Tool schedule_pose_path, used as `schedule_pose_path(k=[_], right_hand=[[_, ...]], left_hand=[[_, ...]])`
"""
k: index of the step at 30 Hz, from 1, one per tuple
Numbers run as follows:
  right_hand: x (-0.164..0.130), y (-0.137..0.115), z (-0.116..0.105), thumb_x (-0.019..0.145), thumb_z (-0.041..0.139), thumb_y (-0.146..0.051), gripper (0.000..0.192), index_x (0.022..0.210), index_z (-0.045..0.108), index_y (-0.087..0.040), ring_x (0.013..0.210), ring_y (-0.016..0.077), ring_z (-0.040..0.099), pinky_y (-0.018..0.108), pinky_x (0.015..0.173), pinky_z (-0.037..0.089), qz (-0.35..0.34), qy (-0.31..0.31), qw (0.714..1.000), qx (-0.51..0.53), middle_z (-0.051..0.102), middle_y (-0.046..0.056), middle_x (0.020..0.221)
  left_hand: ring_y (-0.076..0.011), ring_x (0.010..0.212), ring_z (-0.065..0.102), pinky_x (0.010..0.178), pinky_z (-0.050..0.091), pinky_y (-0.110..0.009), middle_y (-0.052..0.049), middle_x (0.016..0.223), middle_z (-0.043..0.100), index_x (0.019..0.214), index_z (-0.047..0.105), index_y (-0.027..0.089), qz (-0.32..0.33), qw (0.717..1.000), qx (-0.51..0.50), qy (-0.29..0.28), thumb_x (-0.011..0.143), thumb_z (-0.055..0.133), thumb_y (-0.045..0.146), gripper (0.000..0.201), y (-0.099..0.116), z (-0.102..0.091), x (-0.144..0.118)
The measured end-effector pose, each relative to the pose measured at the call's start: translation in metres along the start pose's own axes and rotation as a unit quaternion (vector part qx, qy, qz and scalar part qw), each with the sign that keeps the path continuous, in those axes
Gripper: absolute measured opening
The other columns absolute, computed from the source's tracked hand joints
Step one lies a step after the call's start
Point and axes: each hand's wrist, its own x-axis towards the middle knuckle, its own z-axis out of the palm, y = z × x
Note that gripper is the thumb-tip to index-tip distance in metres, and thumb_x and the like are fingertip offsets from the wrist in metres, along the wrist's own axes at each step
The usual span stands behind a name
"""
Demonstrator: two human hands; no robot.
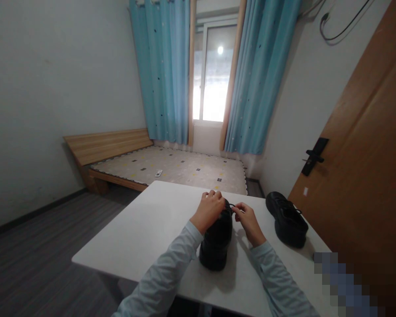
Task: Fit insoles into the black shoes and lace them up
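With the left hand steadying the black shoe on the bench, left of the second shoe, right hand fingers pinching the lace should pull evenly.

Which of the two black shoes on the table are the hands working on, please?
The nearer black shoe, between left hand and right hand; the other shoe sits untouched.

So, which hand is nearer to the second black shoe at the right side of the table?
Right. The right hand is closer to that shoe; the left hand is farther.
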Motion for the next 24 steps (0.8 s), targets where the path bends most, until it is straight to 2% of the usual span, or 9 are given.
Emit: schedule_pose_path(k=[4, 9, 16, 20, 24], right_hand=[[-0.002, -0.006, -0.003, 0.060, 0.066, -0.037, 0.023, 0.061, 0.054, -0.017, 0.045, 0.0088, 0.043, 0.023, 0.046, 0.036, 0.006, 0.008, 1.000, 0.016, 0.050, -0.005, 0.053], [-0.005, -0.014, -0.005, 0.060, 0.064, -0.036, 0.022, 0.062, 0.052, -0.019, 0.047, 0.0092, 0.043, 0.023, 0.048, 0.036, 0.027, 0.004, 0.998, 0.052, 0.048, -0.005, 0.052], [-0.008, -0.022, -0.009, 0.061, 0.064, -0.033, 0.021, 0.059, 0.048, -0.019, 0.050, 0.0088, 0.041, 0.021, 0.048, 0.036, 0.024, 0.010, 0.996, 0.091, 0.046, -0.005, 0.053], [-0.006, -0.019, -0.010, 0.062, 0.064, -0.034, 0.023, 0.058, 0.046, -0.020, 0.048, 0.0088, 0.040, 0.022, 0.047, 0.035, 0.000, 0.027, 0.997, 0.071, 0.045, -0.005, 0.051], [-0.002, -0.012, -0.012, 0.058, 0.064, -0.029, 0.019, 0.059, 0.048, -0.020, 0.045, 0.0091, 0.040, 0.022, 0.044, 0.032, -0.028, 0.051, 0.998, 0.019, 0.046, -0.006, 0.051]], left_hand=[[-0.0218, 0.097, 0.050, 0.080, 0.039, -0.035, -0.009, 0.099, 0.059, 0.094, 0.058, 0.016, -0.030, 0.999, -0.016, 0.009, 0.090, 0.042, 0.024, 0.018, -0.007, -0.008, -0.003], [-0.0187, 0.093, 0.053, 0.079, 0.040, -0.031, -0.006, 0.095, 0.061, 0.095, 0.055, 0.017, -0.052, 0.995, -0.087, 0.014, 0.090, 0.044, 0.024, 0.014, -0.024, -0.017, -0.007], [-0.0177, 0.083, 0.057, 0.075, 0.043, -0.029, -0.006, 0.087, 0.063, 0.092, 0.053, 0.016, -0.091, 0.977, -0.171, 0.085, 0.091, 0.041, 0.021, 0.014, -0.046, -0.021, -0.011], [-0.0175, 0.081, 0.058, 0.074, 0.044, -0.029, -0.007, 0.088, 0.064, 0.089, 0.053, 0.016, -0.101, 0.967, -0.212, 0.095, 0.090, 0.040, 0.020, 0.013, -0.050, -0.025, -0.013], [-0.0171, 0.081, 0.061, 0.074, 0.045, -0.029, -0.006, 0.086, 0.065, 0.089, 0.051, 0.017, -0.111, 0.945, -0.284, 0.118, 0.090, 0.038, 0.021, 0.014, -0.052, -0.027, -0.014]])
